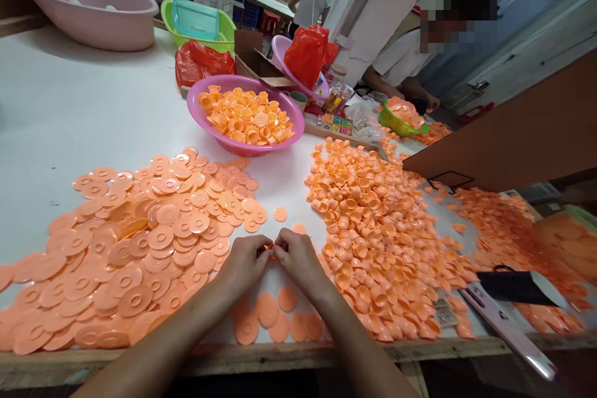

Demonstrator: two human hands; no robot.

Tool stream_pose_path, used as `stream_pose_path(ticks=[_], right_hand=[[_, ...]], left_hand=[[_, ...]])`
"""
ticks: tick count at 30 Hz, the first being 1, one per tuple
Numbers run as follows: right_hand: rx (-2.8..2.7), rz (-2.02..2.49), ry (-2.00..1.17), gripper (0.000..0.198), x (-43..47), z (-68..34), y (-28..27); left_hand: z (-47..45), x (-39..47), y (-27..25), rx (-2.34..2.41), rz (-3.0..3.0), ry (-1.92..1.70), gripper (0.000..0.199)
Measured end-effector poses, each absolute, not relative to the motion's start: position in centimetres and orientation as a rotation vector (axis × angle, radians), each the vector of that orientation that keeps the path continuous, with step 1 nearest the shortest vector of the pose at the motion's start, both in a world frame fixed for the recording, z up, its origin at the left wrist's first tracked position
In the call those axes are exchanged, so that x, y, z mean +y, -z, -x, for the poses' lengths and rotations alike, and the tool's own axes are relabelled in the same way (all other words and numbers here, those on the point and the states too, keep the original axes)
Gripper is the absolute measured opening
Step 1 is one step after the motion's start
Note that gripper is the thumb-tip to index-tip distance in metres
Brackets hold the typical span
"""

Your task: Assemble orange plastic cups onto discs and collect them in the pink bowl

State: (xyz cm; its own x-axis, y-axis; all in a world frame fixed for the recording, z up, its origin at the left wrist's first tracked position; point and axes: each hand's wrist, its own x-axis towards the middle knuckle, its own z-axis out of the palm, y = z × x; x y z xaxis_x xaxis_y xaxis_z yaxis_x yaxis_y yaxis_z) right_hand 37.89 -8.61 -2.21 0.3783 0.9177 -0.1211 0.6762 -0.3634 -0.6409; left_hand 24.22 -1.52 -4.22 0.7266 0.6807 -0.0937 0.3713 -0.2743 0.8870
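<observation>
My left hand [248, 261] and my right hand [297, 259] meet fingertip to fingertip above the white table, both pinched closed. A little orange shows between the fingertips, but most of whatever they hold is hidden. To the left spreads a heap of flat round orange plastic saucers [161, 236], each with a ring at its middle. Right of my hands lies a pile of small orange plastic cups [368, 242]. Several loose orange discs [286, 298] lie between my forearms, and a single disc [280, 214] sits just beyond my hands.
A pink basin [200, 113] of orange cups stands ahead. Behind it are red bags [203, 66] and an open cardboard box [249, 53]. A big pale pink tub [107, 12] stands far left. At right lie a phone [508, 329] and black cloth [510, 286]. A person [396, 59] works beyond.
</observation>
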Motion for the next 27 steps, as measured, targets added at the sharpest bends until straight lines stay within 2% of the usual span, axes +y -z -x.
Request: stream_pose_path(ticks=[6, 14, 17, 19, 20, 24, 27], right_hand=[[-1.383, 2.158, -0.675, 0.021, -8.0, -37.7, 2.5], [-1.150, 2.109, -0.672, 0.017, -8.6, -36.9, 3.1], [-1.008, 1.966, -0.710, 0.013, -9.9, -35.8, 3.4], [-0.931, 1.857, -0.663, 0.010, -11.1, -34.6, 3.6], [-0.913, 1.822, -0.612, 0.011, -11.7, -33.9, 3.7], [-0.928, 1.780, -0.417, 0.009, -13.6, -32.0, 3.4], [-0.929, 1.807, -0.328, 0.017, -14.1, -31.6, 2.8]], left_hand=[[-25.5, -1.7, 3.1, 0.977, -1.545, -0.186, 0.020], [-25.3, -1.6, 3.5, 0.985, -1.558, -0.280, 0.014], [-23.8, -1.6, 3.5, 0.991, -1.668, -0.497, 0.030], [-22.6, -2.0, 3.3, 0.960, -1.571, -0.579, 0.045], [-22.1, -2.3, 3.1, 0.913, -1.488, -0.567, 0.046], [-20.7, -3.9, 2.1, 0.714, -1.250, -0.508, 0.033], [-20.6, -5.1, 2.2, 0.677, -1.217, -0.569, 0.034]])
